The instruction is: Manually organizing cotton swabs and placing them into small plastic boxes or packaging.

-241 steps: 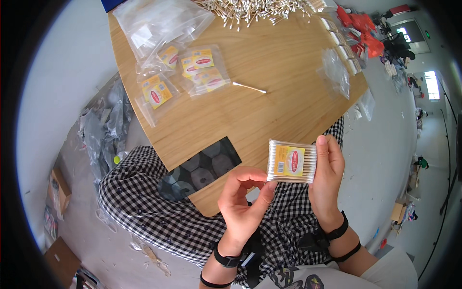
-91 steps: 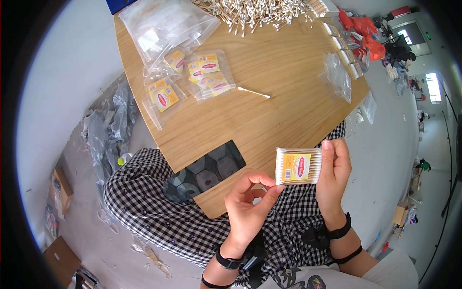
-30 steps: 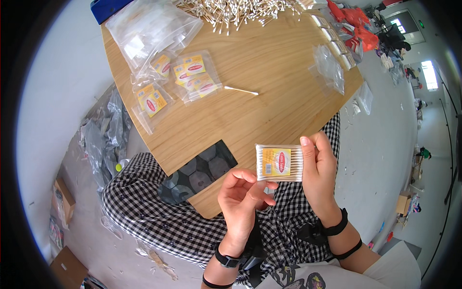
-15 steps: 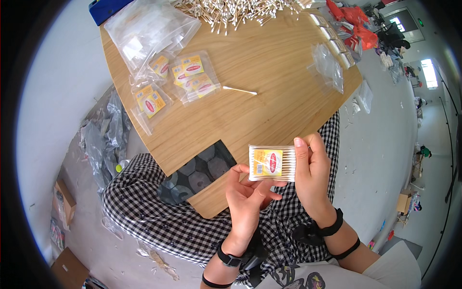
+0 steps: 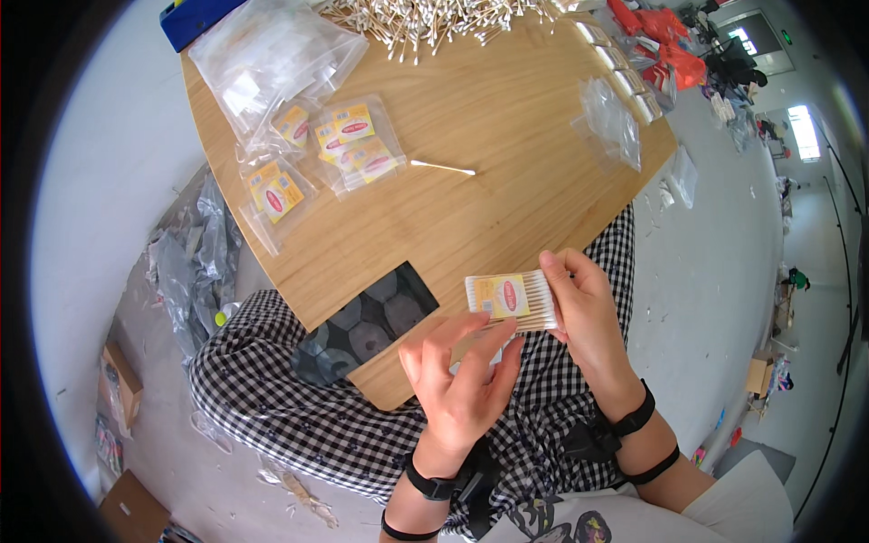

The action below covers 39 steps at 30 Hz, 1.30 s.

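item, main: one flat packet of cotton swabs [image 5: 511,293], with a yellow label on its upper face, held up over the near edge of the tabletop [image 5: 362,226], label toward the wearer.

right hand [image 5: 590,321]: fingers closed on the packet's right end, thumb on top.

left hand [image 5: 455,385]: fingers parted and bent at the packet's lower left edge, gripping nothing visible; whether the tips touch the packet, cannot tell.

surroundings: loose swab [image 5: 443,168] lying alone; swab pile [image 5: 444,20] at the far edge; label bags [image 5: 358,145] to the left; clear bags [image 5: 609,125] to the right.

risks, judged: the packet, held at one end only, could tilt or slip if nudged by the left fingers; a hard thumb pinch could bend the swabs or crease the wrapping.
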Motion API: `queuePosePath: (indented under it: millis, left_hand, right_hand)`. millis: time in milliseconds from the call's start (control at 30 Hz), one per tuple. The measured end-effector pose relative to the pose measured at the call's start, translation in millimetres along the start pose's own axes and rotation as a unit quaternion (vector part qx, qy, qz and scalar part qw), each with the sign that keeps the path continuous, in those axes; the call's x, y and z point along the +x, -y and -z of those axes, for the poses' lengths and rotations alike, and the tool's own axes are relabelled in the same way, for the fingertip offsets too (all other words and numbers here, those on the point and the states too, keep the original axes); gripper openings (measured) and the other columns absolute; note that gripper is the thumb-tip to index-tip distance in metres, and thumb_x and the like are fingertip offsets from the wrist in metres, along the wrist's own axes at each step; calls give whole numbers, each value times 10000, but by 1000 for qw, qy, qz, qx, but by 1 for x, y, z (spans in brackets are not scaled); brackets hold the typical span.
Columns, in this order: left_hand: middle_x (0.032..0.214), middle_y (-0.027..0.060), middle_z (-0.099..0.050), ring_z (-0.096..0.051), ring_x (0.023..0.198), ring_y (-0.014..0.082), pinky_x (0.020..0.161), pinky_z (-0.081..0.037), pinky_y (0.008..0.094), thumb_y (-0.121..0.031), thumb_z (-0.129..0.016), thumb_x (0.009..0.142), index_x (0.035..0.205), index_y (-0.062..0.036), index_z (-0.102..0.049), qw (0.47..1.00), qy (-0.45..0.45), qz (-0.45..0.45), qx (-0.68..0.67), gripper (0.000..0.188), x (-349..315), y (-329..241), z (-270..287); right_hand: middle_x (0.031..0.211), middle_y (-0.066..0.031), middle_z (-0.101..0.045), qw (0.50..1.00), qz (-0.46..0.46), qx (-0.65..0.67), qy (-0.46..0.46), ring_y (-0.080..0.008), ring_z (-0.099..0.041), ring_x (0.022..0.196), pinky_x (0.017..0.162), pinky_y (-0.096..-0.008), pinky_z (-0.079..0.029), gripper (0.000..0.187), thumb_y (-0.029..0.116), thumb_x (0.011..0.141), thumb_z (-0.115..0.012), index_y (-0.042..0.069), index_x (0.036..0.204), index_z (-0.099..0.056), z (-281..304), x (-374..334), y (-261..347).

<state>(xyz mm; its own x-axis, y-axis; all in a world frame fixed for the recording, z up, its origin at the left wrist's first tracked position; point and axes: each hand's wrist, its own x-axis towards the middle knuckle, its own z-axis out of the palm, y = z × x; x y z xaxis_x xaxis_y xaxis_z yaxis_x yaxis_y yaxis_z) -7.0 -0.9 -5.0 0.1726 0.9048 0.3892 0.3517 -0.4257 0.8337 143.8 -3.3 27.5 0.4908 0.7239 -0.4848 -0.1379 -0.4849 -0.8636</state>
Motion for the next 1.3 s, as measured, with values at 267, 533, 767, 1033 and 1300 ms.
queuePosePath:
  millis: [267,533,767,1033,1300]
  left_hand:
    - [977,-25,-616,-560,941,202,801,-394,339,-56,-781,626,975,-142,-714,997,61,-44,-11,366,3,7,0]
    - [934,-25,-615,-575,886,186,754,-409,322,-46,-774,626,964,-130,-716,996,43,-81,-11,352,2,6,1]
    - [872,-4,-621,-569,814,205,718,-424,341,-1,-777,590,875,-116,-698,995,24,-84,-40,318,-4,6,-1]
    - [826,17,-630,-578,734,211,644,-430,328,15,-768,589,844,-88,-679,992,15,-91,-86,288,0,7,-1]
    - [796,30,-615,-579,688,216,614,-425,336,41,-729,585,823,-72,-649,993,58,-90,-50,275,4,6,1]
  right_hand:
    - [493,-20,-509,997,22,-69,10,-51,-406,353,321,-203,-271,197,161,957,-580,24,866,-471,0,-7,7]
    - [495,-23,-522,995,39,-96,0,-44,-413,361,327,-198,-268,183,140,954,-578,21,871,-466,-3,-12,12]
    - [531,-30,-557,986,94,-138,-28,-37,-468,433,383,-208,-319,154,125,958,-573,31,902,-464,-14,-21,11]
    - [554,-46,-580,970,159,-176,-43,-45,-497,474,414,-229,-345,159,113,953,-580,32,908,-451,-15,-22,12]
    - [526,-91,-552,910,250,-325,-62,-166,-527,407,393,-289,-354,167,102,937,-592,42,891,-443,-16,-22,9]
